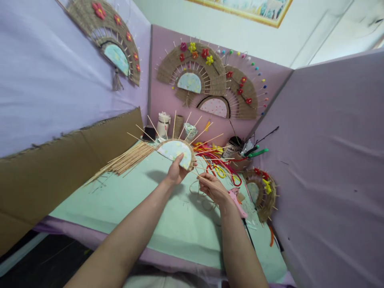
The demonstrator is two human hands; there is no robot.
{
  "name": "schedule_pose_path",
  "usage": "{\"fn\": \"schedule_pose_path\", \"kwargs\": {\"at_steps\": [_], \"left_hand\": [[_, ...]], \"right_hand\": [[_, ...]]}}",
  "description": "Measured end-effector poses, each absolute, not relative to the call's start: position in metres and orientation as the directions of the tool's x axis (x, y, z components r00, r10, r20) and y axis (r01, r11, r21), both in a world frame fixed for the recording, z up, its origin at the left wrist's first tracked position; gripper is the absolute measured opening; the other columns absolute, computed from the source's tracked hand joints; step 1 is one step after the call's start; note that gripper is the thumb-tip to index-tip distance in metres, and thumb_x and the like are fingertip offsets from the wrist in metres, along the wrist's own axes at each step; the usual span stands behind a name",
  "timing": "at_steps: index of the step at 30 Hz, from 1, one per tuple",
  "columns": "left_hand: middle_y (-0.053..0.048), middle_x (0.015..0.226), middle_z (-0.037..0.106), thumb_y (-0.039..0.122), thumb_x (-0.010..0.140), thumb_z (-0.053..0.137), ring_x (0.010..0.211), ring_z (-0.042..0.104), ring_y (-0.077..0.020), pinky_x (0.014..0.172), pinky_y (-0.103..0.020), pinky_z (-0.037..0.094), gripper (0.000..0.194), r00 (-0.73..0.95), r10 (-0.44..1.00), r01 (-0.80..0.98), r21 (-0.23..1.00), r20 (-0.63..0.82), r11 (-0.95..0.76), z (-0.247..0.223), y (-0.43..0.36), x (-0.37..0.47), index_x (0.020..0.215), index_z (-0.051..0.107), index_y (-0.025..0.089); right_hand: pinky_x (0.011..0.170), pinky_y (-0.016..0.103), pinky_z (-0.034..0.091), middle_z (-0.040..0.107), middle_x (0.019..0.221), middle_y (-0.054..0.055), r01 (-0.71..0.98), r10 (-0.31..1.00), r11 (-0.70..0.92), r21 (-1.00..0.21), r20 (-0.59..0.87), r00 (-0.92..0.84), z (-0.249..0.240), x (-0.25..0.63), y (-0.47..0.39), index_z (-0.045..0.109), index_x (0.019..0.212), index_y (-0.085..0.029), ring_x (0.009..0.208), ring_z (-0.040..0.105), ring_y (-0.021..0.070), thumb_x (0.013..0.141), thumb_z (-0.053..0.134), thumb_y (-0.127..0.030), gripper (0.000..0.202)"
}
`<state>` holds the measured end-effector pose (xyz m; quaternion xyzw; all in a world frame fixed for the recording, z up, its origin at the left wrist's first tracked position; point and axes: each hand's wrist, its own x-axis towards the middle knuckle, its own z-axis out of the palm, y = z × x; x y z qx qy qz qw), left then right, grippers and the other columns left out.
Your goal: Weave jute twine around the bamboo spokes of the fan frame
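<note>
My left hand (177, 172) grips a half-round fan base (175, 150) by its lower right part, thumb on the pale patterned face. Thin sticks (174, 125) radiate from its curved edge, and twine runs along that edge. Just right of the base, my right hand (211, 187) has its fingers pinched at the twine near the lowest stick. Loose loops of twine (195, 188) hang or lie beneath my right hand, above the green tabletop.
A bundle of sticks (129, 158) lies left on the table (120, 204). Behind are a white bottle (163, 125), a twine spool (178, 126) and red cords (231, 170). A pink glue gun (238, 203) lies right, beside a finished fan (262, 194). Other fans (192, 76) hang on the partition.
</note>
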<state>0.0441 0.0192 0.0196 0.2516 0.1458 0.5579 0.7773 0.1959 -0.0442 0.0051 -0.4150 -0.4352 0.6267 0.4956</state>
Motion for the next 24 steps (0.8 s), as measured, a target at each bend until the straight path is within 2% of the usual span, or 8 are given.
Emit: {"fn": "schedule_pose_path", "kwargs": {"at_steps": [5, 12, 16, 24], "left_hand": [[-0.007, 0.073, 0.07, 0.032, 0.078, 0.06, 0.06, 0.066, -0.017, 0.056, -0.026, 0.051, 0.027, 0.261, 0.963, -0.821, 0.541, 0.07, 0.183, 0.021, 0.026, 0.038, 0.095, 0.061, 0.011], [-0.006, 0.072, 0.069, 0.031, 0.077, 0.061, 0.059, 0.066, -0.0172, 0.056, -0.028, 0.053, 0.027, 0.232, 0.969, -0.832, 0.532, 0.082, 0.154, 0.021, 0.029, 0.036, 0.096, 0.061, 0.012], [-0.005, 0.072, 0.069, 0.029, 0.076, 0.062, 0.061, 0.066, -0.0168, 0.057, -0.027, 0.053, 0.025, 0.201, 0.976, -0.847, 0.516, 0.084, 0.13, 0.021, 0.029, 0.036, 0.096, 0.061, 0.013], [-0.003, 0.073, 0.069, 0.029, 0.075, 0.063, 0.061, 0.066, -0.0153, 0.057, -0.025, 0.052, 0.027, 0.075, 0.994, -0.874, 0.485, 0.074, 0.029, 0.022, 0.033, 0.035, 0.098, 0.06, 0.015]], "right_hand": [[0.044, 0.021, 0.021, 0.042, 0.049, -0.008, -0.173, 0.994, -0.058, -0.983, -0.04, -0.107, 0.009, 0.221, -0.044, 0.06, 0.074, -0.017, 0.043, 0.028, 0.004, 0.061, 0.079, -0.037, 0.031], [0.044, 0.022, 0.016, 0.04, 0.051, -0.007, 0.016, 0.995, -0.045, -0.999, -0.044, 0.086, 0.016, 0.253, -0.055, 0.06, 0.073, -0.017, 0.045, 0.029, 0.006, 0.062, 0.078, -0.041, 0.032], [0.043, 0.022, 0.014, 0.035, 0.049, -0.008, 0.01, 0.998, -0.034, -0.999, -0.034, 0.062, 0.023, 0.262, -0.064, 0.059, 0.07, -0.018, 0.044, 0.025, 0.0059, 0.062, 0.077, -0.04, 0.03], [0.04, 0.023, 0.018, 0.041, 0.044, -0.005, -0.034, 0.998, 0.059, -0.998, 0.059, 0.001, 0.025, 0.272, -0.081, 0.06, 0.064, -0.02, 0.04, 0.029, 0.0075, 0.066, 0.074, -0.041, 0.026]]}}
